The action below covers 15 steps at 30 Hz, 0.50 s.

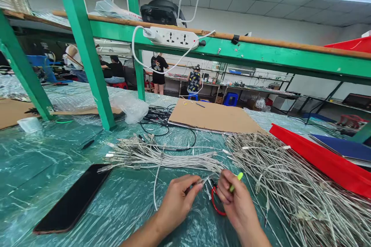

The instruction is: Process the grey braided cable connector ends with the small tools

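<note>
My left hand (182, 197) pinches the end of a thin cable near the table's middle. A few fingers of my right hand (234, 197) are curled around a yellow-green tool (236, 181), whose tip points up and to the right. Between the hands, partly behind my right hand, lie scissors with red handles (216, 203). Just beyond my hands rests a bundle of whitish-grey cables (174, 160). A larger heap of similar cables (301, 185) spreads over the right side.
A black phone (74, 198) lies at the left. Cardboard (214, 115) and black cables (158, 114) lie farther back. A red tray (319, 160) borders the right heap. Green posts (87, 50) and a power strip (174, 38) stand ahead; several people are in the background.
</note>
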Motion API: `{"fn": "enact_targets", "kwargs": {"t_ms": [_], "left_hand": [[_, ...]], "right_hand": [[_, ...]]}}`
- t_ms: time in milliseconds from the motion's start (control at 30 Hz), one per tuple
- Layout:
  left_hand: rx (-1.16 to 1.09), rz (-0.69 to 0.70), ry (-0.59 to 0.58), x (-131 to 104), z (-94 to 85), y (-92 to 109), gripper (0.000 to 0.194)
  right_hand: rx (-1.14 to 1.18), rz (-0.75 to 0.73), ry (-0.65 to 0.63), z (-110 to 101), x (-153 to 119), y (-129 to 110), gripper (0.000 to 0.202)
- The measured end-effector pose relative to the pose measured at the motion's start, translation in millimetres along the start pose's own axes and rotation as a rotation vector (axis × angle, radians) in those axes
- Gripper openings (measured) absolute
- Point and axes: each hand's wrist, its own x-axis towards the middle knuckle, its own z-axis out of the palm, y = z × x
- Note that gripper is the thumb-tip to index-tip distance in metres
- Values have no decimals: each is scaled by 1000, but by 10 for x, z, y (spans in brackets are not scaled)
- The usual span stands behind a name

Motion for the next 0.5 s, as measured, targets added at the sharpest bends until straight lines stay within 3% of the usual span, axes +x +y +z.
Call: {"fn": "enact_targets", "kwargs": {"t_ms": [100,200,400,500], "left_hand": [[-108,-54,27,20,-29,-5,37],[-296,-137,-84,30,-49,11,40],[-675,-230,-247,50,-35,33,42],[-857,-273,-312,53,-22,14,38]], "right_hand": [[-19,-34,10,-67,36,-72,37],[-155,-44,31,-85,44,-25,31],[-303,49,-130,8,-59,159,45],[-351,50,-144,49,-99,174,47]]}}
